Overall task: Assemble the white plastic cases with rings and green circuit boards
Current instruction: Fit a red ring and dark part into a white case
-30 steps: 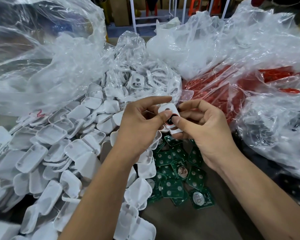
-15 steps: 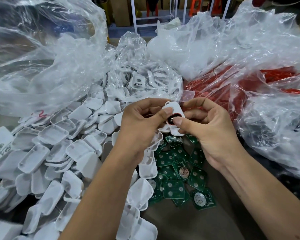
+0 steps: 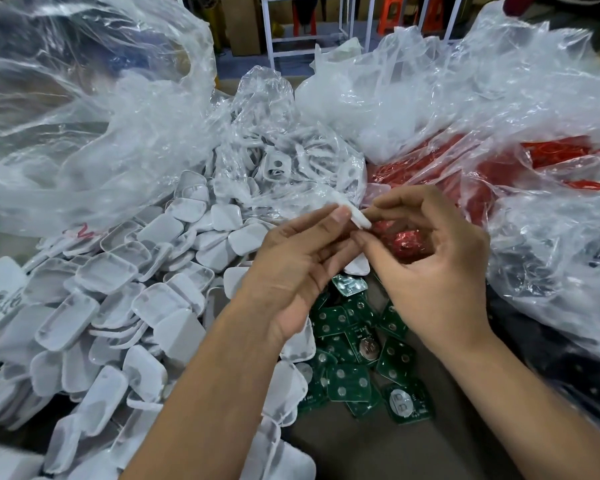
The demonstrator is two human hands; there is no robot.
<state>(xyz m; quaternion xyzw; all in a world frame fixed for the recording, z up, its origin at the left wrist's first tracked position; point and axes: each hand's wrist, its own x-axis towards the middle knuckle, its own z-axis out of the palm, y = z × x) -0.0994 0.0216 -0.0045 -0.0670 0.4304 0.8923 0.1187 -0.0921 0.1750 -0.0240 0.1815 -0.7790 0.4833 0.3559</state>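
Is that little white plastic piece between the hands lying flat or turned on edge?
Turned on edge: the small white plastic piece shows only its thin side, pinched between the left hand and right hand.

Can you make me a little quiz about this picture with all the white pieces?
1. True or false: both hands touch the white case.
2. What colour are the boards lying under the hands: A red, B green, C blue?
3. On which side of the table is the big pile of white cases?

Key:
1. True: the left hand and the right hand hold the white case between their fingers.
2. B: the circuit boards are green.
3. The pile of white cases lies on the left.
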